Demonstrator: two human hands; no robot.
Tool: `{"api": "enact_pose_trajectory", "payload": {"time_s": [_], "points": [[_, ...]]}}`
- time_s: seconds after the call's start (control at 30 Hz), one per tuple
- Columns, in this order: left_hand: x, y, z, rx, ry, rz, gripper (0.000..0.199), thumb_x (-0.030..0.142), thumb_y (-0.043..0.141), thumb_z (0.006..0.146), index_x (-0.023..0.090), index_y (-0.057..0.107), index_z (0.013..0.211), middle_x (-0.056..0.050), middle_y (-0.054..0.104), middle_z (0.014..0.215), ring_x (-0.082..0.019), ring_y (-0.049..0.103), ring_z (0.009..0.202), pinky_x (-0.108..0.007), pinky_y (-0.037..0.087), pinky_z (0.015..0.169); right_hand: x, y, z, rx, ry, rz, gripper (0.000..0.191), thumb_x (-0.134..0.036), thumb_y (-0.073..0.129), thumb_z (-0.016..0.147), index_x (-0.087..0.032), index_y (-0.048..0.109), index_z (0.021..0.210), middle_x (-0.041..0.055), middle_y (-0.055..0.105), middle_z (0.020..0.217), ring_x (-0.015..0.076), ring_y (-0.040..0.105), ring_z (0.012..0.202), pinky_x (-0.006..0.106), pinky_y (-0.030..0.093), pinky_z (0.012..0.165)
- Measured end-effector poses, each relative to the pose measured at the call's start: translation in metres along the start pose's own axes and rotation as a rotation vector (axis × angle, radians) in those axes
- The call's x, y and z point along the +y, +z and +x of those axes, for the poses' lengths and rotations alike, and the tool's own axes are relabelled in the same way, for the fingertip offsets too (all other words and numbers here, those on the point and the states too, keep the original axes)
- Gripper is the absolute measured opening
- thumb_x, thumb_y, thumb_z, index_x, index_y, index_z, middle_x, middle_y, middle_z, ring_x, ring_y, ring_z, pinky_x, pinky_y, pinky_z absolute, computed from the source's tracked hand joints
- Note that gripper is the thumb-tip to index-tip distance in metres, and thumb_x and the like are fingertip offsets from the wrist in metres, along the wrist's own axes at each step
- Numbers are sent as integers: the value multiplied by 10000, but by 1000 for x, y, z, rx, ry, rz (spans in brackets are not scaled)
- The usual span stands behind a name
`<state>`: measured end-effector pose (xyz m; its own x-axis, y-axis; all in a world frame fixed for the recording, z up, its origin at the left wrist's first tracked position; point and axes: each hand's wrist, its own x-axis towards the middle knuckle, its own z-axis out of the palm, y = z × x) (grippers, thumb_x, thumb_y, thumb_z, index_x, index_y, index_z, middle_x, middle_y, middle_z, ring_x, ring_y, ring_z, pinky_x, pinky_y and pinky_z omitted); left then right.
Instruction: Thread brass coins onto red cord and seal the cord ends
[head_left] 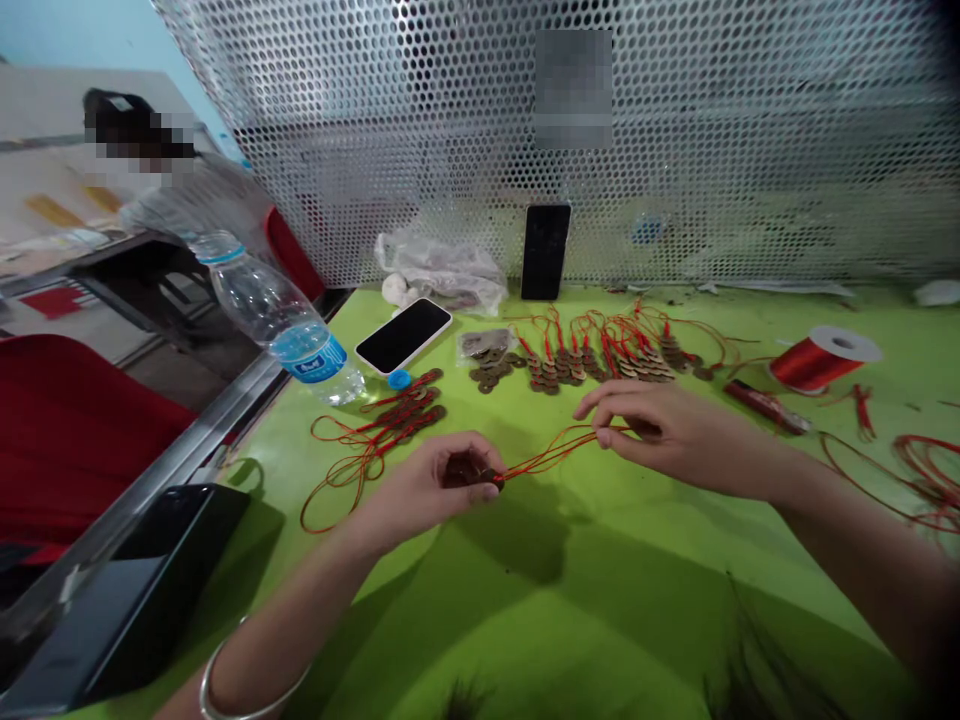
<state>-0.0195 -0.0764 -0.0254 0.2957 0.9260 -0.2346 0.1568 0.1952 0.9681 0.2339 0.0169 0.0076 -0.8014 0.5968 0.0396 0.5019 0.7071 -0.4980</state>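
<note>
Near the middle of the green table, my left hand (450,480) is closed around a small bunch of bronze-coloured coins (491,478), partly hidden by the fingers. Red cords (551,455) run from the coins to the right, loosely stretched between both hands. Their far end is pinched in the fingertips of my right hand (652,430). Left of my left hand lie several coin strings with red cord loops (397,420). Beyond my right hand, a row of similar coin strings (630,350) fans out, with loose coins (495,368) at its left end.
A tilted water bottle (281,320), its blue cap (399,379), a flat phone (405,335) and an upright phone (546,252) stand about. At right are a red cord spool (814,362) and a lighter-like object (765,405). A dark box (150,600) sits front left; a person (195,190) is beyond.
</note>
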Motion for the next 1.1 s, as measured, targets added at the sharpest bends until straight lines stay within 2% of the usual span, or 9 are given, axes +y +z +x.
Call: {"api": "enact_pose_trajectory", "payload": {"time_s": [0.37,0.47,0.53,0.63,0.73,0.8,0.9,1.0,1.1], "points": [[2,4,0,12,-43,-77,195,241,699,697,137,575,806,22,523,691,-89,464,645,-209,326,588,-11,3,1,8,-1,405,192,-271,486,825,-183,506,656,42,631,1014,165,563,868,291,408,728],[4,5,-1,10,-63,-96,202,244,706,688,139,574,798,26,518,680,-87,455,637,-206,312,573,-13,12,3,17,85,625,170,-242,453,796,-181,456,637,52,635,984,117,517,655,257,373,563],[4,6,-1,7,-69,-109,215,248,716,678,141,573,796,24,522,686,-89,457,638,-209,314,574,-12,19,4,5,154,773,186,-264,432,805,-181,424,639,51,635,934,68,385,485,246,306,469],[3,6,-1,10,-72,-124,232,255,730,665,144,571,793,24,523,694,-91,457,641,-212,322,584,-8,29,6,-15,217,869,208,-335,419,848,-180,474,721,28,616,787,55,279,422,244,268,440],[2,5,-1,13,-85,-123,224,246,727,669,141,572,792,28,517,683,-90,453,645,-209,318,588,-6,33,6,-12,169,818,239,-377,406,884,-181,528,825,38,619,824,93,446,540,254,374,539],[3,5,-1,7,-94,-118,221,242,726,671,140,573,794,26,522,686,-91,456,651,-209,316,590,-8,34,7,-20,100,751,226,-370,438,885,-184,530,796,60,617,999,140,553,805,288,429,742],[4,5,-1,2,-94,-119,227,245,731,664,143,572,789,21,532,711,-99,469,668,-214,326,600,-12,34,7,-85,37,731,185,-353,475,879,-192,539,813,58,598,1116,176,519,1065,339,364,948],[5,6,-1,9,-103,-113,226,248,731,663,144,572,785,19,533,717,-102,471,672,-218,331,605,-12,38,8,-114,30,796,190,-353,471,882,-188,545,823,63,624,1066,178,550,1022,341,409,904],[5,6,-1,3,-107,-118,222,243,729,667,143,571,787,20,529,711,-102,470,672,-217,331,605,-8,45,9,-12,54,905,222,-338,429,893,-180,505,756,90,636,1039,185,578,950,323,464,781]]}}
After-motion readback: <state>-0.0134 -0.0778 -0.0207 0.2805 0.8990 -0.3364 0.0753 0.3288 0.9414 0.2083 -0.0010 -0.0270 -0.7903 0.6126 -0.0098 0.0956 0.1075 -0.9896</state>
